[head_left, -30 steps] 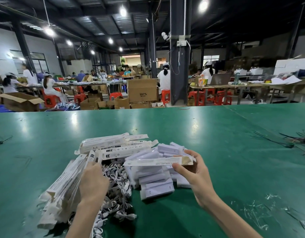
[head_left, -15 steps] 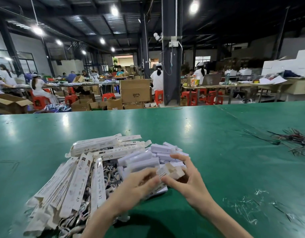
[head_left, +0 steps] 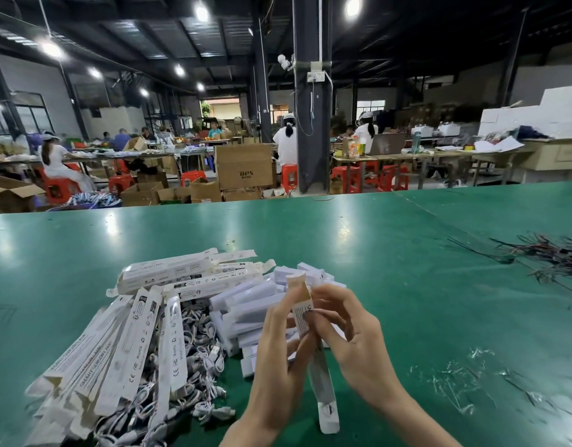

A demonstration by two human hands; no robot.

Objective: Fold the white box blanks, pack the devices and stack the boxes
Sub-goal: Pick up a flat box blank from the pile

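Left hand (head_left: 278, 350) and right hand (head_left: 354, 340) are both on the same box blank (head_left: 323, 391), going by my feed. Lefty has its fingers curled round the middle of it from one side. Righty is pinching it from the other side with bent fingertips. So neither hand is loose, they've both got hold of that one blank.

It's a long white strip standing nearly upright, tipped a bit, right at the near edge of the device pile (head_left: 246, 304). The top flap shows brown card on the inside and pokes up above the fingers, in front of the pile. The bottom end hangs below the hands, nearer me than the pile. Can't tell if that end touches the table (head_left: 407, 253).

Everything else, going off the device pile:
- a heap of flat blanks (head_left: 117, 359) fans out to its left
- a tangle of white cables (head_left: 200, 343) sits between that heap and the pile, touching both
- a bundle of dark wires (head_left: 552, 256) lies well off to the pile's right
- some clear plastic scraps (head_left: 455, 382) are on that same side, nearer me
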